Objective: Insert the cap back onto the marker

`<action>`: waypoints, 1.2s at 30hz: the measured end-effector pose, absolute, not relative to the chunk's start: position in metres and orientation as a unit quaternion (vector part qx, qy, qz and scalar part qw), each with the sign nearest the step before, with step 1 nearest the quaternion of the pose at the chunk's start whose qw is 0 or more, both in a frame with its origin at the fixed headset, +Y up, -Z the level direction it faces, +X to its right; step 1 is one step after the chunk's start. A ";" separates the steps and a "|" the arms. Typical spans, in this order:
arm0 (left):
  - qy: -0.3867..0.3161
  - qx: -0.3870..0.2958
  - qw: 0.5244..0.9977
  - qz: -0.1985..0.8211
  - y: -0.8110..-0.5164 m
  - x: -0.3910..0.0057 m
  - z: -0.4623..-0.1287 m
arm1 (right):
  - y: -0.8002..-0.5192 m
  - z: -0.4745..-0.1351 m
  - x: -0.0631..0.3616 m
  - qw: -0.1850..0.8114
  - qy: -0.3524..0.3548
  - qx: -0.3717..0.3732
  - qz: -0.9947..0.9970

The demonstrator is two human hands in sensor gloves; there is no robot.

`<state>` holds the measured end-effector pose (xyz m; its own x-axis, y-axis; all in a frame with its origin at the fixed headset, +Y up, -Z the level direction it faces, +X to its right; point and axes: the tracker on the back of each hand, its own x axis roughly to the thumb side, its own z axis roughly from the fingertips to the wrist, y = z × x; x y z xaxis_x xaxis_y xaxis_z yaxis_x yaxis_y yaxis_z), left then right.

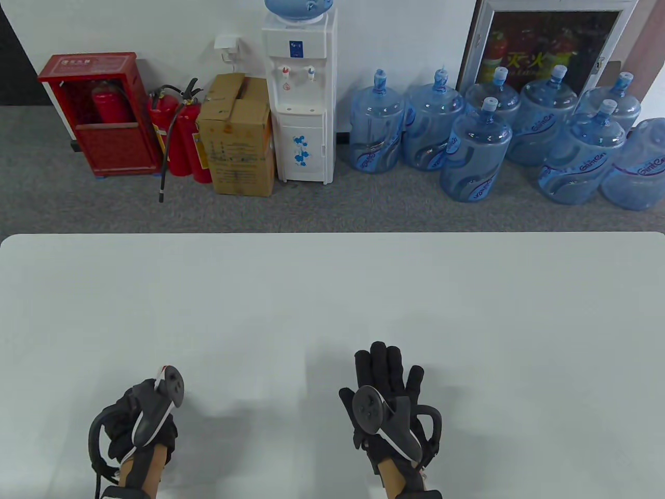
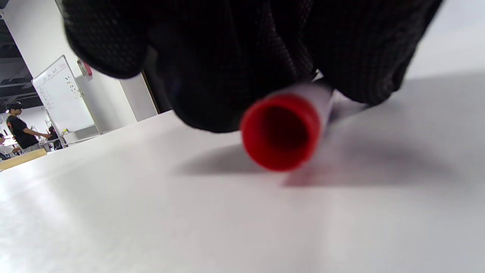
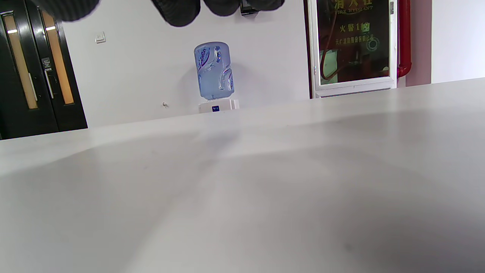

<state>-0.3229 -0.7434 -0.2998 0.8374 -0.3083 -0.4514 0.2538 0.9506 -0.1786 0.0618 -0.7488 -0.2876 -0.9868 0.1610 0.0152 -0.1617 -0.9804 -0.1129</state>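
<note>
My left hand [image 1: 136, 416] is curled around a white marker with a red end. In the left wrist view the gloved fingers [image 2: 227, 57] grip the marker [image 2: 282, 131] low over the white table [image 2: 151, 212]. Its red round end faces the camera and looks hollow. I cannot tell whether that end is the cap. In the table view only a small white and red tip [image 1: 164, 370] sticks out beyond the hand. My right hand [image 1: 387, 377] lies flat over the table with fingers stretched out, holding nothing. Its fingertips [image 3: 178, 11] show at the top of the right wrist view.
The white table [image 1: 332, 291] reaches to a far edge. Beyond it on the floor stand a water dispenser [image 1: 301, 99], several blue water jugs [image 1: 478, 150], a cardboard box [image 1: 236, 135] and red fire extinguishers [image 1: 179, 135].
</note>
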 end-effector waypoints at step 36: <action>0.244 -0.052 0.958 -0.139 -0.752 -0.327 -0.302 | -0.749 -0.288 0.060 0.084 -0.057 0.000 0.995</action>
